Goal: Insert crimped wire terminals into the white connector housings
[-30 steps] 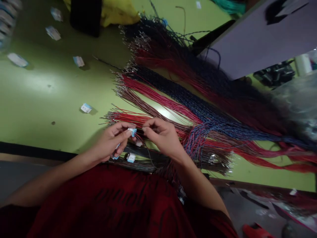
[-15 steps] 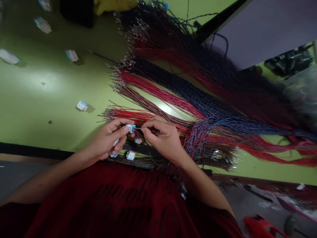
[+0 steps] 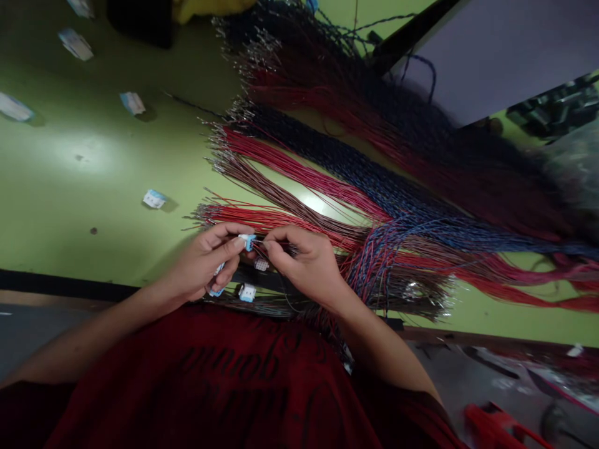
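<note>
My left hand [image 3: 206,262] pinches a small white and blue connector [image 3: 248,241] between thumb and fingers, just above the green table's near edge. My right hand [image 3: 306,262] is closed in a pinch on a thin wire, its fingertips meeting the connector from the right. Two more small connectors [image 3: 246,292] lie under my hands on a dark bundle of wires. Behind my hands, bundles of red wires [image 3: 243,218], brown wires [image 3: 266,187] and blue wires [image 3: 365,181] fan out across the table with their metal tips to the left.
The green table [image 3: 70,187] carries loose white and blue connectors, one at the left middle [image 3: 154,199] and others farther back [image 3: 132,103]. A yellow cloth and a black object sit at the top. A grey panel [image 3: 505,50] stands at the upper right.
My right hand has closed in on the connector in my left hand, its fingertips now touching it. The view has shifted slightly; the wires lie as before.
</note>
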Action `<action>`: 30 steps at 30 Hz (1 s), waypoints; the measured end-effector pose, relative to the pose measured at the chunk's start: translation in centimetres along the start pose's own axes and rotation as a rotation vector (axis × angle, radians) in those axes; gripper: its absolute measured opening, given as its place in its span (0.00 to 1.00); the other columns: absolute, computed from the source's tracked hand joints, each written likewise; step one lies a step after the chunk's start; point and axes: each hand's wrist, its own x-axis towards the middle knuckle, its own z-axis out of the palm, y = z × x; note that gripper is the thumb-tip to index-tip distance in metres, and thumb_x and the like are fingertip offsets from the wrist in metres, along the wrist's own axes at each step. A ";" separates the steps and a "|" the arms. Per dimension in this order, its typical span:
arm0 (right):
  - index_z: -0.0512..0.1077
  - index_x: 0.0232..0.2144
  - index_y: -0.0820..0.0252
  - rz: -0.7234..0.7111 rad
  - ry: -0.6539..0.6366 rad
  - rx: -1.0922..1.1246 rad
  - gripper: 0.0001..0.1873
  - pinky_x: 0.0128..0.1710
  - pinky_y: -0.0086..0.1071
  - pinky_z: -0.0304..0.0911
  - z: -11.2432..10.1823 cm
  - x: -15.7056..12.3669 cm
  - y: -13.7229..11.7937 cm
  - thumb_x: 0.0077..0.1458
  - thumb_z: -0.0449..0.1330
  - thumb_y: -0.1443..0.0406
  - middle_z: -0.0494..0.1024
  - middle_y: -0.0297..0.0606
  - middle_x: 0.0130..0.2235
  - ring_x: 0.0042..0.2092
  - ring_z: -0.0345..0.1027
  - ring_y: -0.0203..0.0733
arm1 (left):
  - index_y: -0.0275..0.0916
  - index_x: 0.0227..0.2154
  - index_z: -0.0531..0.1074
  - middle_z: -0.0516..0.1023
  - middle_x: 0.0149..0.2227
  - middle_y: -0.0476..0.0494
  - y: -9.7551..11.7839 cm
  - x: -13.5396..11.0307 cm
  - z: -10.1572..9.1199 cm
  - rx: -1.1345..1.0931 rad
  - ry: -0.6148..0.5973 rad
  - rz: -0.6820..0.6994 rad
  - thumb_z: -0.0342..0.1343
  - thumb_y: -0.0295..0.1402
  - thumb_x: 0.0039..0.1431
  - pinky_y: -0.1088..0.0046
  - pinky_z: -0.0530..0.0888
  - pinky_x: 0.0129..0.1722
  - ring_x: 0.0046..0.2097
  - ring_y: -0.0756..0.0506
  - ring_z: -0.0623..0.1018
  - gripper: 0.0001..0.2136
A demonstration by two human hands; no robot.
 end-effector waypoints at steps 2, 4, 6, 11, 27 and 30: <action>0.74 0.27 0.60 0.022 0.007 0.015 0.08 0.28 0.24 0.61 0.0 0.0 0.0 0.56 0.57 0.70 0.77 0.30 0.25 0.26 0.66 0.31 | 0.38 0.50 0.68 0.61 0.12 0.62 0.0 0.0 0.0 0.003 -0.001 -0.004 0.63 0.42 0.56 0.83 0.56 0.10 0.11 0.55 0.58 0.22; 0.73 0.26 0.60 0.012 0.010 0.019 0.08 0.28 0.23 0.60 0.0 0.0 0.1 0.56 0.57 0.70 0.76 0.30 0.25 0.26 0.66 0.30 | 0.38 0.52 0.68 0.61 0.12 0.62 0.0 -0.1 -0.1 0.006 -0.004 -0.007 0.64 0.43 0.56 0.83 0.56 0.10 0.11 0.55 0.58 0.24; 0.73 0.26 0.60 -0.007 0.001 0.011 0.08 0.28 0.23 0.61 0.1 0.1 0.1 0.55 0.57 0.70 0.77 0.30 0.25 0.27 0.67 0.30 | 0.38 0.52 0.68 0.61 0.12 0.63 0.0 -0.1 -0.1 0.016 -0.003 -0.003 0.64 0.43 0.56 0.83 0.56 0.10 0.11 0.55 0.58 0.24; 0.73 0.26 0.61 -0.015 -0.008 -0.038 0.08 0.29 0.24 0.60 0.1 -0.1 0.2 0.55 0.57 0.70 0.76 0.31 0.25 0.27 0.66 0.31 | 0.38 0.52 0.69 0.61 0.13 0.62 -0.3 -0.1 0.0 0.059 0.011 0.043 0.63 0.43 0.57 0.82 0.57 0.10 0.12 0.55 0.58 0.22; 0.70 0.29 0.60 0.045 -0.080 0.077 0.06 0.30 0.26 0.62 0.5 0.0 0.5 0.58 0.56 0.65 0.75 0.32 0.27 0.28 0.67 0.33 | 0.37 0.42 0.71 0.62 0.14 0.62 -0.4 -0.1 0.4 0.124 0.053 0.106 0.63 0.43 0.57 0.82 0.58 0.11 0.13 0.55 0.60 0.16; 0.68 0.28 0.59 0.048 -0.067 0.047 0.07 0.30 0.26 0.61 0.7 -0.1 0.5 0.58 0.55 0.66 0.73 0.31 0.26 0.27 0.66 0.32 | 0.37 0.41 0.71 0.63 0.14 0.61 -0.5 -0.1 0.5 0.149 0.061 0.121 0.63 0.42 0.56 0.82 0.57 0.11 0.13 0.56 0.60 0.16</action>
